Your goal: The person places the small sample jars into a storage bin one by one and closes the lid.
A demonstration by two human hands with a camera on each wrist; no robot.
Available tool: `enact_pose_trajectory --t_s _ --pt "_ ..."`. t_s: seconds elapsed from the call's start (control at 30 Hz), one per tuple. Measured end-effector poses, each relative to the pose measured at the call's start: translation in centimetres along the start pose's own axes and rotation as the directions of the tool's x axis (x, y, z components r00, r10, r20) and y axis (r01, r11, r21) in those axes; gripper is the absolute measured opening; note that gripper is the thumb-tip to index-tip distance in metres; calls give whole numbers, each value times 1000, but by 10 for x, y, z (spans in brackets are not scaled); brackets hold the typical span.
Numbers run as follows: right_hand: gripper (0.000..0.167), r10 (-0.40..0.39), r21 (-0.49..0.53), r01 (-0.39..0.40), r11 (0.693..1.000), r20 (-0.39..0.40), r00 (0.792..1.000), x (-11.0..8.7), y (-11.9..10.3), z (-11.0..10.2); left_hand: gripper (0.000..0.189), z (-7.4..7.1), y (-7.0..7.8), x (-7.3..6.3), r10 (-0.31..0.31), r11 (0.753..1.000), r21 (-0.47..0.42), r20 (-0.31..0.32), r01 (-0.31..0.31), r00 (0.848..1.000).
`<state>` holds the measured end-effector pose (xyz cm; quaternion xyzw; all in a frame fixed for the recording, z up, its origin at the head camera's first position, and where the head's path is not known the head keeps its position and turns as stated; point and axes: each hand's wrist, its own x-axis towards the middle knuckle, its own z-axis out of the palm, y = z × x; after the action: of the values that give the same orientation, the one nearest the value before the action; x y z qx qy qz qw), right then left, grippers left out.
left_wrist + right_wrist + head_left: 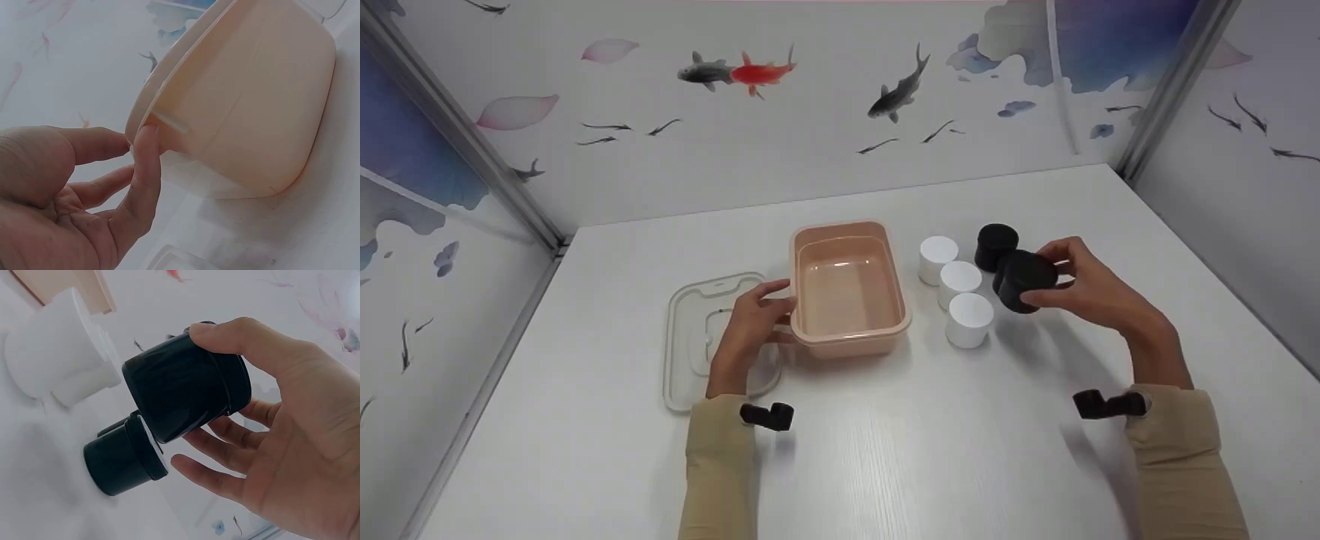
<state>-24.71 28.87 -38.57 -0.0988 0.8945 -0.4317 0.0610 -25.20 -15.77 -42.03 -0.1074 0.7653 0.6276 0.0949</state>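
Observation:
My left hand [748, 324] is at the left side of a peach plastic container [851, 346], pinching its rim between thumb and finger. In the left wrist view the fingertip [147, 138] presses under the lip of the container [253, 107]. On the right, my right hand [1084, 289] grips a black lidded jar [1027, 279], thumb on one side and fingers on the other. The right wrist view shows this jar [180, 385] tilted and raised above another black jar [126, 455] that stands on the table.
Three white jars [938, 259] stand in a slanting row between the container and the black jar [997, 244] at the back. A translucent lid [682, 337] lies flat left of the container, partly under my left hand. Printed panels [825, 150] wall the white table [885, 450].

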Motion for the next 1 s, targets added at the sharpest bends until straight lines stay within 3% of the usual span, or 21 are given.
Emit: enact_pose_trajectory --t_s 0.17,0.43,1.0 --pt "71 -23 3 24 1000 -72 997 3 -15 7 46 0 2 0 -8 1000 6 -16 8 1000" --pt "81 22 8 -21 1000 -123 992 6 -43 23 47 -2 0 0 -23 1000 -3 -5 23 1000" --pt "76 -25 96 40 995 -154 988 12 -67 53 48 -3 0 1 -24 1000 -9 3 24 1000"
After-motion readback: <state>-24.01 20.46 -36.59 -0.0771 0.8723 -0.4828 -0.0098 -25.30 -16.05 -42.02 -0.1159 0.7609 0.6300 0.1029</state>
